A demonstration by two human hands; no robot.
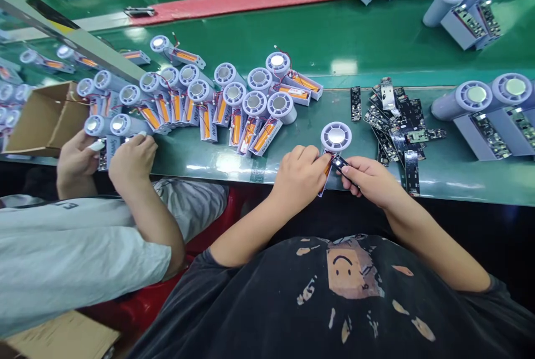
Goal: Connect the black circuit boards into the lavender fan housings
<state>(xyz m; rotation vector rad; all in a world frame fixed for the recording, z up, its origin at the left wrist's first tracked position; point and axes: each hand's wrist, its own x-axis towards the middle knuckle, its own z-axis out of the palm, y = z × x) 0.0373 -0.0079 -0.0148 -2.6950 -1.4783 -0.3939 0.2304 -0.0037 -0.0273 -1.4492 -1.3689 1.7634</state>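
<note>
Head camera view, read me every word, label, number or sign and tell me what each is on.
None reads with certainty.
Lavender handles: dark lettering, too small and slanted to read.
Black circuit boards: pale markings, too small.
Black T-shirt: a picture print; tiny marks beside it are unreadable.
Co-worker's pale shirt: one small dark mark, too blurred.

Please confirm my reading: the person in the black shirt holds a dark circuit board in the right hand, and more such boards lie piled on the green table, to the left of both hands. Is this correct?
The pile's side is wrong. The head view shows the piled boards to the right, beyond the right hand holding the dark circuit board.
</note>
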